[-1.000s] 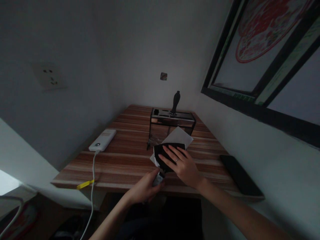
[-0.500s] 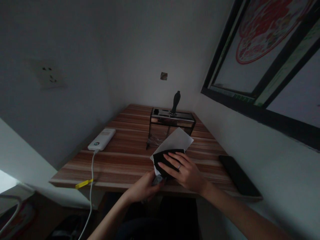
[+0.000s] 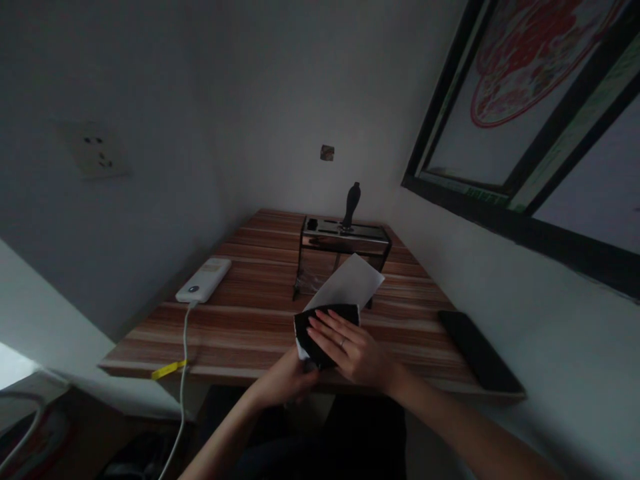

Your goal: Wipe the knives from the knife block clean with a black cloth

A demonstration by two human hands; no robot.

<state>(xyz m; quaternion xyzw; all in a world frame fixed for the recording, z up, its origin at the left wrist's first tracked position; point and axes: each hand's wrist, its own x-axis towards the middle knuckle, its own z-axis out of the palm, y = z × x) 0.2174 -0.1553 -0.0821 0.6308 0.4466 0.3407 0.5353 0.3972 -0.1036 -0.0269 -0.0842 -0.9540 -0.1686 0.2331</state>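
Observation:
My right hand [image 3: 353,347] lies flat, fingers stretched out, on a black cloth-like piece [image 3: 323,327] near the front edge of the wooden table [image 3: 250,313]. A white sheet of paper [image 3: 347,283] sticks out from under the black piece toward the back. My left hand [image 3: 285,380] is at the table's front edge, under the black piece, fingers curled round something small that I cannot make out. The room is dim.
A metal knife rack [image 3: 345,243] with a black handle [image 3: 351,203] stands at the back. A white power bank [image 3: 204,280] with a cable [image 3: 184,347] lies at the left. A black phone [image 3: 477,350] lies at the right, below a framed picture [image 3: 540,100].
Both hands, the black piece and the paper have shifted a little left and nearer the table's front edge. The pale bit seen by my left hand is now hidden.

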